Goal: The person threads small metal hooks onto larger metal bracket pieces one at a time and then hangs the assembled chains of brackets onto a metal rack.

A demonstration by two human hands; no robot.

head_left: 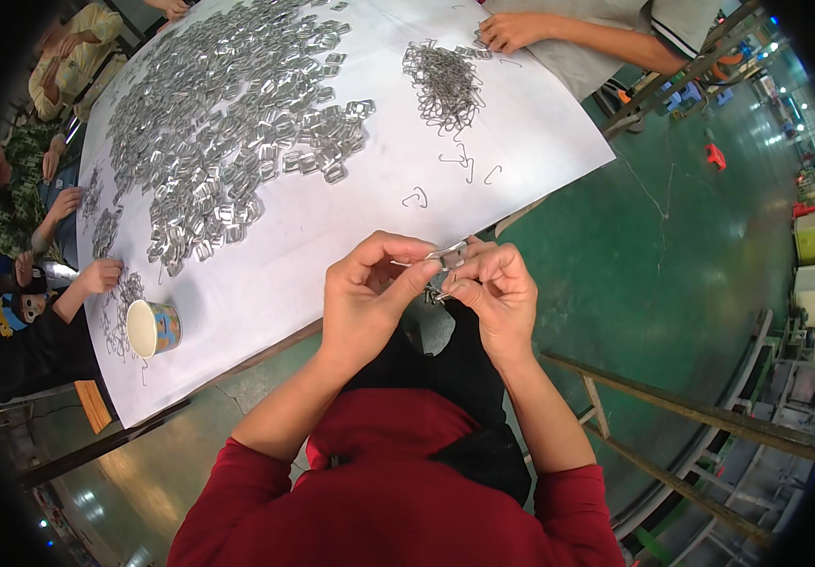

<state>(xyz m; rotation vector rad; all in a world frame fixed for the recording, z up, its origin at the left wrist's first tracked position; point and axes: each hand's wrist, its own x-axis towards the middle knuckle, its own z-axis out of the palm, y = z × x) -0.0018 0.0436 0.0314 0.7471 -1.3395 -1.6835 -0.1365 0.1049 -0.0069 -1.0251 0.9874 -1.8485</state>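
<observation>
Plainly, from the head view, I see a white-topped table [332, 222] bearing heaped metal buckles [228, 123] and wire hooks [445, 85], beside a glossy green floor [648, 236]. Left hand [365, 295] and right hand [502, 300] pinch a small metal piece [452, 256] near the table's edge. The paper cup [154, 329] carries coloured print, too small to read.

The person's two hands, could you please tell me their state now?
Left hand: closed, pinching a metal buckle.
Right hand: closed at that buckle; hold unclear.
</observation>
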